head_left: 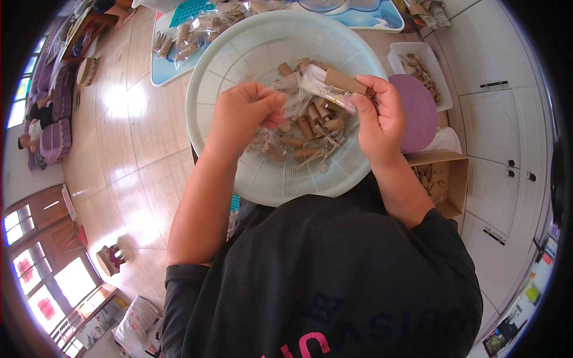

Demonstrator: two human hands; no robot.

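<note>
A large pale-green plastic basket (206, 71) with mesh walls sits in front of me. Inside it lie several short brown cardboard tubes (305, 128) among crumpled clear plastic wrappers (327, 154). Over the basket's right side, my right hand (382, 116) is closed, thumb against fingers, on a brown cardboard tube (345, 81). A clear and white plastic packet (319, 86) lies against that tube. My left hand (248, 113) is above the basket's left part with its fingers pinched together. Whatever may be between those fingertips is too small to make out.
Beyond the basket, a blue-edged tray (162, 71) bears bagged tubes (200, 36). To the right are a white bin (444, 98) of brown pieces, a round purple stool top (413, 116) and an open cardboard box (456, 179). White cabinets (489, 131) line the right. A person sits far left.
</note>
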